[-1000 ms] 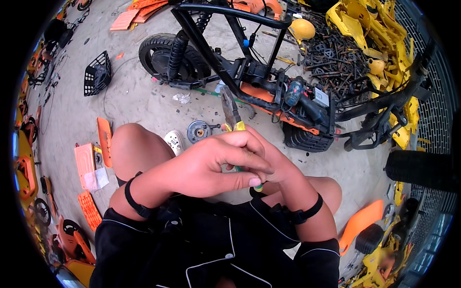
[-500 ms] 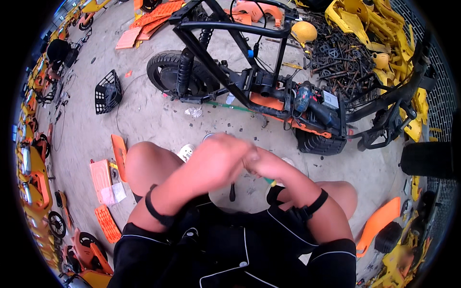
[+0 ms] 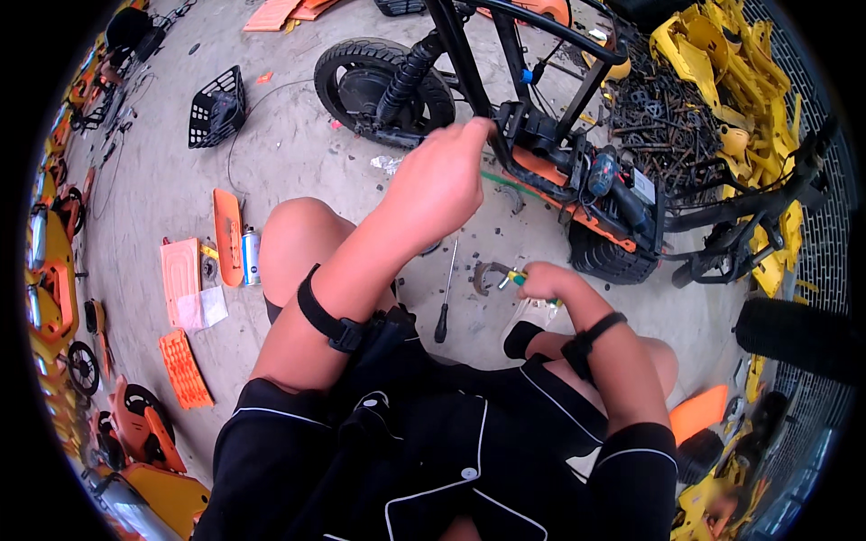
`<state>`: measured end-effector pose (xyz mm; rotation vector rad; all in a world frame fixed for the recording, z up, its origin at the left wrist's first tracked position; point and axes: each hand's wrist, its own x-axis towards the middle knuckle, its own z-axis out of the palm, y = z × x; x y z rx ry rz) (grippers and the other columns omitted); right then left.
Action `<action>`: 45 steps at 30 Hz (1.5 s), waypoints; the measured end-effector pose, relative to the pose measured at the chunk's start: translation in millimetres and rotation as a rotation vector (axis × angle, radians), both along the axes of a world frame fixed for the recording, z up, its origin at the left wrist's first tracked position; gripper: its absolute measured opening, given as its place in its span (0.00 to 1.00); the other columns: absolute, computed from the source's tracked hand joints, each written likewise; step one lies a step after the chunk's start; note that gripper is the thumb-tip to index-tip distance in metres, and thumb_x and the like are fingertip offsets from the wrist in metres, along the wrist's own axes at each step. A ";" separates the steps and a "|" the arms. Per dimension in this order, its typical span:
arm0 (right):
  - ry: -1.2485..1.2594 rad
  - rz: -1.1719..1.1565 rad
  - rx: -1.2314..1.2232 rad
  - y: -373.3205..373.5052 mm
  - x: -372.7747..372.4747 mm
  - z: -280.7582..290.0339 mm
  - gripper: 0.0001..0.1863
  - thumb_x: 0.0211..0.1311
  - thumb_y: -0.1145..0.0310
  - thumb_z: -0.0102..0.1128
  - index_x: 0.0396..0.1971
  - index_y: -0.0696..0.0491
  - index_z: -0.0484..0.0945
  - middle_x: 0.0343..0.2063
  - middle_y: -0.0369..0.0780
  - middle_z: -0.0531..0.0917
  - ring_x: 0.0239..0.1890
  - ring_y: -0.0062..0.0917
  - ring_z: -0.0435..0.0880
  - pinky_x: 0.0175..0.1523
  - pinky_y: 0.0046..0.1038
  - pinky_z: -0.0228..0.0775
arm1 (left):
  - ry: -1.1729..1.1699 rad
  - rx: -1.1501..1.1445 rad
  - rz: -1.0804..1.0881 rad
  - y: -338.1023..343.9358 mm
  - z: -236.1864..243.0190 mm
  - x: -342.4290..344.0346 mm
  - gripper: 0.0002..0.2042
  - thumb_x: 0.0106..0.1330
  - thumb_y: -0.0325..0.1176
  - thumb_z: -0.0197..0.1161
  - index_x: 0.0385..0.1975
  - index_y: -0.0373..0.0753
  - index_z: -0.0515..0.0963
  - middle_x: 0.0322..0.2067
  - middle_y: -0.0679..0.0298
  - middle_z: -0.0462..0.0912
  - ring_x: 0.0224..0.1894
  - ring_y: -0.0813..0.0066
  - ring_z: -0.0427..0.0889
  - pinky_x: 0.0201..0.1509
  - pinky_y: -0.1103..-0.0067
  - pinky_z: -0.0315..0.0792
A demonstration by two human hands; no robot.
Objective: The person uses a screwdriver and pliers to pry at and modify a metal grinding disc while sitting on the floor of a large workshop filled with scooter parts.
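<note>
My left hand [image 3: 444,180] is raised beside the black frame [image 3: 471,77] of a stripped two-wheeler. Its fingers are curled closed near a tube; what they hold, if anything, is hidden. Low over my right foot, my right hand [image 3: 544,281] grips pliers [image 3: 514,278] by their green and yellow handles. Their curved dark metal jaws point left, above the floor. A long screwdriver [image 3: 441,323] with a black handle lies on the concrete between my feet. A teal and black cordless drill [image 3: 603,173] rests on the two-wheeler's orange-edged deck.
A black basket [image 3: 216,108] stands at the left. Near my left knee are orange panels [image 3: 228,236] and a spray can [image 3: 252,257]. Dark metal parts [image 3: 677,117] and yellow body panels [image 3: 767,81] are heaped at the far right. The rear wheel [image 3: 365,90] stands ahead.
My hands were together in front of me and have separated. The left has gone up toward the frame; the right has lowered with the pliers. The view has shifted, bringing the screwdriver fully into sight.
</note>
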<state>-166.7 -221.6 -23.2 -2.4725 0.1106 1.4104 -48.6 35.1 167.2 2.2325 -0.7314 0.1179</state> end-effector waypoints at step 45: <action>-0.568 -0.511 -0.485 -172.8 111.6 54.2 0.33 0.55 0.62 0.55 0.64 0.50 0.70 0.65 0.46 0.72 0.68 0.45 0.68 0.69 0.45 0.59 | 0.193 0.254 -0.107 8.4 -17.4 26.4 0.15 0.67 0.35 0.60 0.50 0.35 0.76 0.48 0.51 0.80 0.49 0.47 0.80 0.53 0.64 0.75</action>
